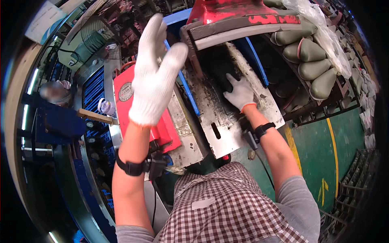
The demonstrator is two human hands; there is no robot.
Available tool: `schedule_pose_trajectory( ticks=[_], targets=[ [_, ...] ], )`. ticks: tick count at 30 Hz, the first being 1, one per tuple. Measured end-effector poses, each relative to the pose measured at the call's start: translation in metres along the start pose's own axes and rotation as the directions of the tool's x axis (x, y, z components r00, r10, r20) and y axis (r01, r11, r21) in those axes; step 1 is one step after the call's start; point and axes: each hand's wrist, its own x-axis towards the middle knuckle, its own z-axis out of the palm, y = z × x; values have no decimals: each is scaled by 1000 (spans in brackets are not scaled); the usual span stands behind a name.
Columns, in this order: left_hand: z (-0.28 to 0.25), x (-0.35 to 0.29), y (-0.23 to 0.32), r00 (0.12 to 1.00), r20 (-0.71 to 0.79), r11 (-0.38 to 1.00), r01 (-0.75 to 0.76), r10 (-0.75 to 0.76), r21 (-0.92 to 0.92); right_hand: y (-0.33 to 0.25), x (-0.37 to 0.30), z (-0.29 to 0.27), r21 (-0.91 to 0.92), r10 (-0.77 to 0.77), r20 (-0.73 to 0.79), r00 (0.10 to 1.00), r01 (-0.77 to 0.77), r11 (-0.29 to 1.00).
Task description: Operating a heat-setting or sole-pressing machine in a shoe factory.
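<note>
Fingers (152, 30) of the left hand (149, 89), in a white knitted glove, point straight up and lie close together, with the thumb spread wide to the right; the hand is raised and holds nothing visible. It overlaps a bright red metal box with a round grey badge (168, 133).

The right hand (243, 93), in a white knitted glove with an orange cuff, has its fingers loosely spread, gripping nothing that shows. It is over a scuffed, silvery metal plate with an oblong slot (227, 141), beside a flat black area (214, 95) in the plate's middle; whether the palm touches the surface cannot be told. The plate lies ahead of the person, between two long blue bars (189, 93), and its far end runs beneath a worn red machine head (231, 11).

Black straps (130, 167) circle both forearms. To the right, rounded olive-green forms (314, 69) rest side by side near a crumpled clear plastic sheet (330, 38). A brown-and-white checked apron (223, 202) covers the person's front.
</note>
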Motion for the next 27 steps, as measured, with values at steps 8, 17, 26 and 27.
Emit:
schedule_pose_trajectory(
  ticks=[8, 17, 26, 27],
  targets=[
    [33, 125, 17, 912, 385, 850, -312, 143, 424, -6, -3, 11, -98, -24, -6, 1000, 23, 995],
    [66, 107, 28, 915, 401, 958, -65, -54, 279, 46, -9, 1, 345, -17, 28, 999, 7, 939],
    [125, -35, -50, 845, 312, 726, -533, 434, 435, 143, -219, 31, 810, 565, -49, 823, -298, 504],
    [127, -52, -59, 832, 313, 723, -554, 458, 414, 135, -234, 27, 833, 584, 283, 760, -497, 244]
  ],
)
